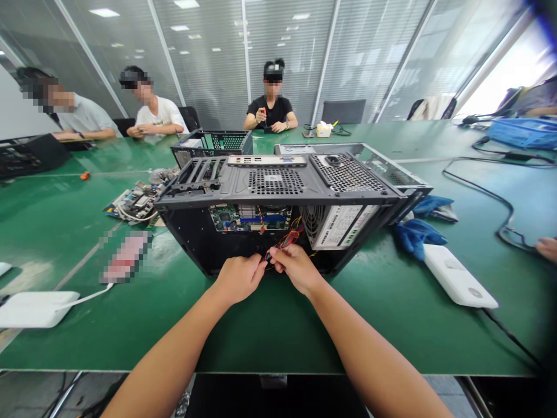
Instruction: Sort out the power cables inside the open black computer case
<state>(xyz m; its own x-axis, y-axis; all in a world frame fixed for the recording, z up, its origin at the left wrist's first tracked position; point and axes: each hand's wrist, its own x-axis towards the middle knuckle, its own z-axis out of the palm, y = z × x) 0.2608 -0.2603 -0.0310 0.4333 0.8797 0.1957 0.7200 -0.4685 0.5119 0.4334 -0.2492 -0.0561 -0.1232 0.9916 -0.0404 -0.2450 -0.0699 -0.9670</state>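
Note:
In the head view a black computer case (187,232) stands before me, its side open toward me and its vented back panel facing up. Inside are a green motherboard (230,220) and, to the right, a power supply (343,226) with a white label. A bundle of coloured power cables (290,237) runs from the power supply to my fingers. My left hand (243,276) pinches the bundle near its loose end. Just right of it, my right hand (296,267) grips the same cables, thumb and fingers closed. The cable ends between my fingertips are partly hidden.
Left of the case lie loose circuit boards with cables (137,200) and a white power bank (39,307). At the right are blue gloves (420,235), a white device (459,276) and a blue basket (522,133). Other cases stand behind; several people sit around the green table (278,342).

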